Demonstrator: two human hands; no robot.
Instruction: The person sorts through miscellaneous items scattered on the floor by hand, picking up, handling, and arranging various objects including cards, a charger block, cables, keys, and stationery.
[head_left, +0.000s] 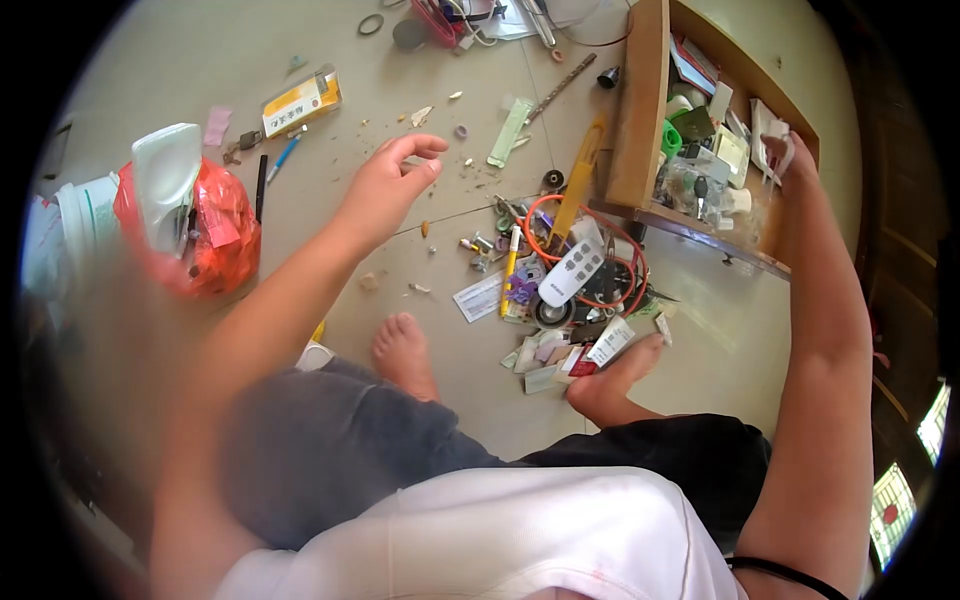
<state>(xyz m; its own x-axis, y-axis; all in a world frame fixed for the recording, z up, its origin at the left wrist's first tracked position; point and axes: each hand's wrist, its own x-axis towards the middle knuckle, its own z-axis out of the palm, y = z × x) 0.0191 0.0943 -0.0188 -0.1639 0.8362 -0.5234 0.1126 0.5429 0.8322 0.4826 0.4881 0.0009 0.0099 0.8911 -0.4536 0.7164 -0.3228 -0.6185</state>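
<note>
My left hand (392,188) hovers over the tiled floor with its fingers loosely curved and the thumb apart, nothing in it. Over the far right side of a wooden drawer (640,110), my right hand (797,162) has its fingers closed around something pale, too small to name. Below that hand the drawer holds a jumble: a green roll (671,138), a white box (731,152), clear plastic bags (690,185) and papers. On the floor between the hands lies a pile with a white remote control (571,273), an orange cable (538,228) and a yellow pen (511,270).
At left stands a red plastic bag (230,225) with a white plastic container (166,165) in it. A yellow-and-white box (302,102), blue pen (285,157) and green strip (511,132) lie on the floor. Cards (545,376) lie by my bare feet.
</note>
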